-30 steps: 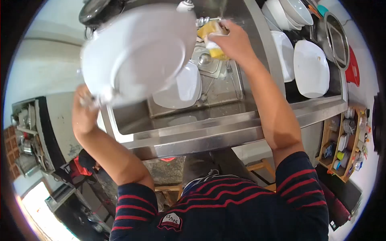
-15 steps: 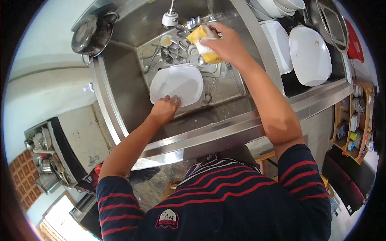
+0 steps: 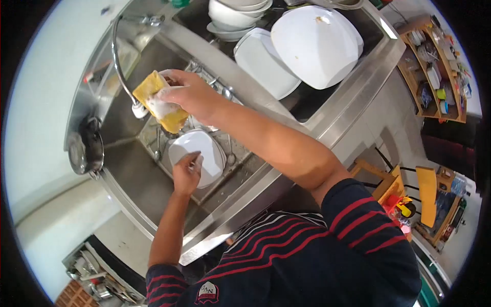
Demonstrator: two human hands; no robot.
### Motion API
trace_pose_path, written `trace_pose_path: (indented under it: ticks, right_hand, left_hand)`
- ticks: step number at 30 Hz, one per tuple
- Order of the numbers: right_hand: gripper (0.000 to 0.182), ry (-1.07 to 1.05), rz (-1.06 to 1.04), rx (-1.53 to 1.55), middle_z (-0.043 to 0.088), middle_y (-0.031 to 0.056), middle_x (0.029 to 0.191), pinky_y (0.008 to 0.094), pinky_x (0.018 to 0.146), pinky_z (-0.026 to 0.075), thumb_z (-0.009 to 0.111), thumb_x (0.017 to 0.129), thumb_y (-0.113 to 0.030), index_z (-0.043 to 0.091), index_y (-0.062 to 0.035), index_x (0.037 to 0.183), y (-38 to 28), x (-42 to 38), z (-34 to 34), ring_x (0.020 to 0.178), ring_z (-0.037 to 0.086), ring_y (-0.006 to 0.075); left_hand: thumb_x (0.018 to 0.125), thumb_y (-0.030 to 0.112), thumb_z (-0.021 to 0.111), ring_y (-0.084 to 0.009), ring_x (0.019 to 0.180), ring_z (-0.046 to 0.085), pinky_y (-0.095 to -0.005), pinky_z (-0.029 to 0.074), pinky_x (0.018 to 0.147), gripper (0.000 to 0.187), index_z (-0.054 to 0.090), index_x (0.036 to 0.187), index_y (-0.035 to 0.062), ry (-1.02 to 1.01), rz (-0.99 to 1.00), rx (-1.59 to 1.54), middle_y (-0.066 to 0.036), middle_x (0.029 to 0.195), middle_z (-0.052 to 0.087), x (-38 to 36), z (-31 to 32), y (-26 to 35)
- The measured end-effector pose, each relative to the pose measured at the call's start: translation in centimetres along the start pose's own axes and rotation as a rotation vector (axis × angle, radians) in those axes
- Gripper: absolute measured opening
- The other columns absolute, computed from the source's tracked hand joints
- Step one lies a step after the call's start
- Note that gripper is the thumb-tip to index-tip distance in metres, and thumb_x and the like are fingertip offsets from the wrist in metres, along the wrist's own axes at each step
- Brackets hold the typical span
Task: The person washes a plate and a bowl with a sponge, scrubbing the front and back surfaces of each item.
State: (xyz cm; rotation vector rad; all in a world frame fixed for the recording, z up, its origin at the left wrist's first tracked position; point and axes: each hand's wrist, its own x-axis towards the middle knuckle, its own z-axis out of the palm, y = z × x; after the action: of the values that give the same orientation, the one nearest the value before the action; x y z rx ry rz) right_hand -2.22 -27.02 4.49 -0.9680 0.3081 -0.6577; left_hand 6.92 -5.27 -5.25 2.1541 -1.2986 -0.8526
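- Head view: we find the right hand closed around a yellow sponge, soapy foam showing where the fingers press it; the sponge is held clear above the sink.
- We note the left hand down in the basin, fingers curled on the near edge of a white plate. Whether it truly pinches the rim or only rests on it, we cannot tell.
- Against the frame half a second earlier, the left hand has stayed at that plate's edge and the right hand has kept its hold on the sponge; the whole scene now sits turned in the frame, and the tap has come fully into sight.
- Just beyond the sponge hangs the tap's spray head, very close to the held sponge.
- Under and beside the plate lies loose cutlery, partly hidden by the right forearm.
- Past the right hand, across the sink divider, we record white plates leaning in the second basin, one with a food speck, and stacked bowls behind them.
- To the far side of the left hand, a dark pan sits on the sink rim.
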Motion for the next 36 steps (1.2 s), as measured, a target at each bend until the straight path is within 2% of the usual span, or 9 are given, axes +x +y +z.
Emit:
trace_pose_path:
  ticks: [8,11,14,16,17,19,24,26,36]
  right_hand:
    - [0.038,-0.008,-0.193,0.696,0.061,0.0076,0.112,0.0338,0.091,0.048,0.054,0.089,-0.016,0.051,-0.0026,0.124,-9.7,-2.2,-1.8,0.102,0.061,0.0181]
    - [0.035,0.045,-0.191,0.738,0.059,0.0069,0.106,0.0289,0.085,0.048,0.055,0.087,-0.016,0.052,-0.0017,0.120,-13.2,-5.0,-3.3,0.096,0.059,0.0144]
    - [0.035,0.016,-0.144,0.716,0.059,0.0061,0.107,0.0283,0.086,0.047,0.054,0.088,-0.016,0.052,-0.0023,0.120,-14.0,-7.7,-5.8,0.097,0.058,0.0132]
    - [0.036,0.034,-0.085,0.619,0.058,0.0060,0.108,0.0286,0.086,0.047,0.055,0.088,-0.016,0.052,-0.0024,0.121,-15.4,-10.1,-7.8,0.097,0.058,0.0129]
    - [0.036,0.015,-0.063,0.594,0.058,0.0058,0.108,0.0287,0.086,0.047,0.055,0.088,-0.016,0.052,-0.0023,0.121,-15.8,-11.2,-8.9,0.097,0.058,0.0130]
    - [0.038,0.016,-0.032,0.541,0.059,0.0059,0.108,0.0291,0.086,0.048,0.054,0.088,-0.016,0.051,-0.0020,0.123,-15.5,-13.0,-11.3,0.098,0.059,0.0138]
    - [0.042,0.175,0.039,0.465,0.059,0.0094,0.117,0.0327,0.090,0.048,0.050,0.092,-0.019,0.048,-0.0018,0.131,-14.7,-16.0,-16.2,0.105,0.059,0.0184]
    - [0.042,0.149,0.058,0.474,0.058,0.0097,0.118,0.0332,0.091,0.048,0.048,0.093,-0.020,0.047,-0.0016,0.131,-14.2,-15.9,-17.6,0.106,0.059,0.0190]
    - [0.047,0.133,0.092,0.427,0.059,0.0104,0.122,0.0376,0.096,0.047,0.049,0.094,-0.033,0.048,-0.0011,0.128,-14.1,-15.5,-18.1,0.110,0.059,0.0232]
  left_hand:
    - [0.081,0.010,0.071,-0.0216,0.089,0.066,-0.0318,0.051,0.079,0.036,0.061,0.115,0.0027,0.359,0.678,0.005,-0.012,0.099,0.067,13.0,2.9,19.0]
    - [0.081,0.020,0.072,-0.0225,0.094,0.065,-0.0324,0.051,0.081,0.042,0.059,0.117,0.0018,0.344,0.493,0.162,-0.014,0.109,0.063,18.2,7.3,24.2]
    - [0.082,0.027,0.072,-0.0227,0.090,0.067,-0.0318,0.054,0.076,0.047,0.059,0.117,-0.0003,-0.054,0.008,0.360,-0.016,0.111,0.063,22.3,8.8,27.7]
    - [0.082,0.032,0.071,-0.0260,0.081,0.069,-0.0348,0.055,0.068,0.051,0.058,0.117,-0.0030,-0.328,-0.428,-0.295,-0.018,0.101,0.067,24.7,11.1,25.7]
    - [0.082,0.032,0.071,-0.0260,0.081,0.069,-0.0348,0.055,0.068,0.051,0.058,0.117,-0.0030,-0.319,-0.425,-0.305,-0.018,0.101,0.067,25.6,13.0,22.4]
    - [0.079,0.032,0.072,-0.0275,0.071,0.069,-0.0388,0.055,0.063,0.046,0.064,0.107,-0.0032,-0.065,0.377,-0.150,-0.019,0.086,0.069,26.3,15.8,15.6]
    - [0.074,0.030,0.066,-0.0399,0.088,0.066,-0.0458,0.052,0.078,0.032,0.070,0.078,-0.0018,-0.024,-0.059,0.325,-0.024,0.086,0.067,22.3,11.2,25.2]
    - [0.073,0.028,0.062,-0.0388,0.088,0.066,-0.0456,0.052,0.080,0.031,0.071,0.083,-0.0003,-0.027,0.128,0.288,-0.024,0.087,0.067,25.4,14.6,19.0]
    - [0.063,0.024,0.071,-0.0318,0.057,0.058,-0.0405,0.045,0.057,0.027,0.059,0.065,0.0001,0.267,-0.046,-0.340,-0.020,0.067,0.060,19.1,11.5,25.0]
